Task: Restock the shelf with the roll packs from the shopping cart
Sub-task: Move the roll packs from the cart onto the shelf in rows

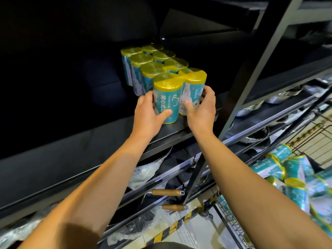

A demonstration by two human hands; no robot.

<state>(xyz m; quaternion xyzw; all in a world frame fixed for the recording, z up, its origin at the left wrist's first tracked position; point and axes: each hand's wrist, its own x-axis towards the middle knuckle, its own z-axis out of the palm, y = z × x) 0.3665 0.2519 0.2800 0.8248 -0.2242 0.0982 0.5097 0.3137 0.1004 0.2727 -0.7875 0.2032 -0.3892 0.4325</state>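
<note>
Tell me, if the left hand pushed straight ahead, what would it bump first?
The left hand already grips the front roll pack; pushed on, that pack would probably meet the next pack right behind it.

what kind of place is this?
Most likely a shop aisle during restocking. Identical teal-and-yellow roll packs stand in rows on a black shelf, more lie in a wire shopping cart, and cookware with wooden handles fills the lower shelves.

Open dark shelf (75, 141) left of the roll packs (156, 69); slanted black upright (239, 97) close on their right.
</note>
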